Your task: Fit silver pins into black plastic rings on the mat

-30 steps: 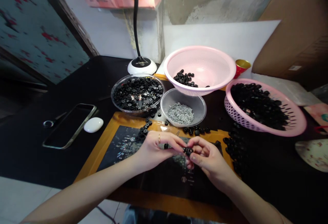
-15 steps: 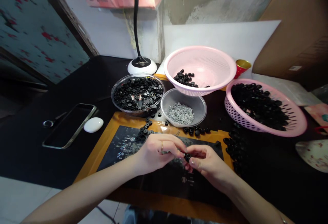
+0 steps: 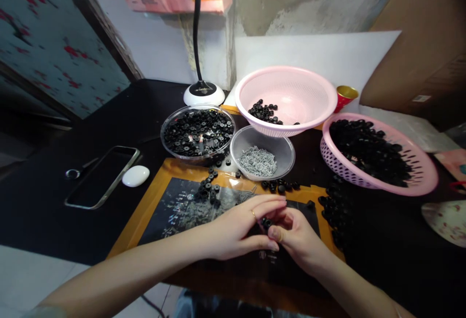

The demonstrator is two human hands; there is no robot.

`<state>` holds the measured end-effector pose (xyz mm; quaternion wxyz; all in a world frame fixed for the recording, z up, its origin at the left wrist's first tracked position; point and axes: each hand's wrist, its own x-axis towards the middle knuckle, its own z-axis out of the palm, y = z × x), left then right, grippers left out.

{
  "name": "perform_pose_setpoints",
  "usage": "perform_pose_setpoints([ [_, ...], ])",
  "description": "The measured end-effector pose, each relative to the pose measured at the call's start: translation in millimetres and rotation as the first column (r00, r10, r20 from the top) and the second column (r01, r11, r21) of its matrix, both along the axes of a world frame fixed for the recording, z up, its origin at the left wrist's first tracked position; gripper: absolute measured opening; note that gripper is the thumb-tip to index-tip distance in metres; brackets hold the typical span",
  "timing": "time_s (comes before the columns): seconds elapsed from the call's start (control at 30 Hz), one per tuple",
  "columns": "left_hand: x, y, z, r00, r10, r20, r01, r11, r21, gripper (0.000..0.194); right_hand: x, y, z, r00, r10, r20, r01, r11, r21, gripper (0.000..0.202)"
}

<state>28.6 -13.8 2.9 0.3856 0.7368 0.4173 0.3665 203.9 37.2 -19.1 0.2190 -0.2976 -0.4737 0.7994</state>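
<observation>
1. While a small black part (image 3: 266, 223) is being pinched between the thumb and fingers of the right hand (image 3: 302, 245), it is being held above a dark mat (image 3: 171, 213), in the space between both hands

2. The left hand (image 3: 233, 230) is being held open around the near side of that space, its fingers being stretched out together and its thumb being parted from them; whether the right hand is being touched by its fingertips cannot be told

3. A gold ring (image 3: 254, 215) is being worn on the left hand

4. Loose black pieces (image 3: 207, 189) are being borne by the mat's far left part, and a row of black knobs (image 3: 281, 187) is being borne near its far edge, by an orange border (image 3: 133, 230)

5. Silver pins (image 3: 257, 161) are being held in a clear bowl (image 3: 288, 155), and black discs (image 3: 192, 131) in a wider clear dish (image 3: 162, 136) just to its left

6. A few black parts are being held in a pink colander (image 3: 294, 87) behind the bowl, and a larger heap in a pink basket (image 3: 424, 175) to the right

7. A phone (image 3: 104, 177) and a white oval object (image 3: 136, 175) just beside it are being supported by the counter (image 3: 40, 216), to the left of the mat
</observation>
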Motion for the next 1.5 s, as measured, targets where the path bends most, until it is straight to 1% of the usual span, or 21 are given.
perform_pose_setpoints([
  [0.2,3,-1,0.3,0.997,-0.064,-0.030,0.064,0.998,0.012,0.053,-2,-1,-0.2,0.996,0.042,-0.076,-0.038,0.998,0.054,0.023],
  [0.4,4,0,3.0,0.993,-0.115,-0.017,0.115,0.993,0.034,0.049,-4,-3,0.9,0.991,0.070,-0.111,-0.067,0.997,0.024,0.022],
  [0.53,0,2,3.8,0.995,-0.079,-0.063,0.083,0.995,0.058,0.053,-4,-1,1.5,0.998,0.033,-0.056,-0.030,0.999,0.042,0.020],
  [0.63,-14,7,3.9,0.980,0.006,-0.200,0.026,0.987,0.158,0.049,0,10,7.7,0.995,0.046,0.086,-0.062,0.979,0.195,0.020],
  [0.67,-20,9,3.0,0.964,0.066,-0.257,-0.014,0.980,0.198,0.042,3,15,10.1,0.988,0.017,0.151,-0.061,0.954,0.295,0.019],
  [0.7,-27,13,1.5,0.934,0.159,-0.320,-0.085,0.969,0.234,0.033,6,21,12.0,0.975,-0.043,0.216,-0.053,0.906,0.419,0.019],
  [0.73,-33,16,-0.8,0.883,0.259,-0.390,-0.160,0.950,0.269,0.029,9,28,13.1,0.954,-0.140,0.265,-0.034,0.827,0.561,0.019],
  [0.77,-39,19,-3.8,0.815,0.364,-0.450,-0.237,0.919,0.315,0.026,12,34,13.3,0.925,-0.248,0.289,-0.028,0.713,0.701,0.019],
  [0.8,-44,23,-7.1,0.737,0.441,-0.512,-0.287,0.890,0.354,0.025,15,40,12.4,0.893,-0.346,0.287,-0.036,0.581,0.813,0.020],
  [0.83,-48,25,-10.5,0.664,0.483,-0.571,-0.309,0.872,0.379,0.024,18,46,10.7,0.867,-0.413,0.278,-0.063,0.462,0.885,0.022],
  [0.87,-51,28,-13.7,0.597,0.508,-0.622,-0.316,0.861,0.400,0.023,21,51,8.5,0.848,-0.456,0.269,-0.095,0.369,0.925,0.023],
  [0.9,-52,30,-16.4,0.540,0.517,-0.664,-0.310,0.856,0.414,0.022,23,55,6.0,0.835,-0.483,0.262,-0.121,0.304,0.945,0.024],
  [0.93,-53,32,-18.5,0.498,0.517,-0.696,-0.298,0.856,0.423,0.022,25,58,3.5,0.825,-0.501,0.261,-0.144,0.262,0.954,0.025],
  [1.0,-53,33,-20.7,0.450,0.515,-0.730,-0.278,0.857,0.434,0.021,27,61,-0.5,0.813,-0.514,0.272,-0.182,0.219,0.959,0.026],
  [1.03,-52,34,-21.1,0.444,0.515,-0.733,-0.274,0.857,0.436,0.020,27,62,-1.9,0.811,-0.515,0.279,-0.198,0.208,0.958,0.026],
  [1.1,-52,34,-21.9,0.474,0.512,-0.716,-0.278,0.859,0.430,0.019,25,60,-3.1,0.810,-0.510,0.291,-0.227,0.185,0.956,0.030],
  [1.17,-52,34,-23.6,0.554,0.502,-0.665,-0.292,0.864,0.409,0.018,22,55,-2.5,0.811,-0.517,0.275,-0.232,0.147,0.962,0.033],
  [1.23,-53,34,-26.4,0.659,0.486,-0.574,-0.311,0.871,0.381,0.016,16,46,-1.2,0.828,-0.505,0.244,-0.213,0.119,0.970,0.030],
  [1.3,-53,34,-28.8,0.746,0.484,-0.458,-0.340,0.868,0.363,0.014,8,35,-0.3,0.870,-0.428,0.246,-0.214,0.123,0.969,0.023],
  [1.4,-50,32,-28.9,0.827,0.465,-0.316,-0.371,0.873,0.316,0.011,-4,20,-2.1,0.910,-0.267,0.316,-0.296,0.113,0.948,0.021],
  [1.5,-46,30,-24.3,0.876,0.426,-0.229,-0.375,0.897,0.235,0.011,-12,13,-6.1,0.912,-0.202,0.356,-0.348,0.075,0.935,0.020],
])
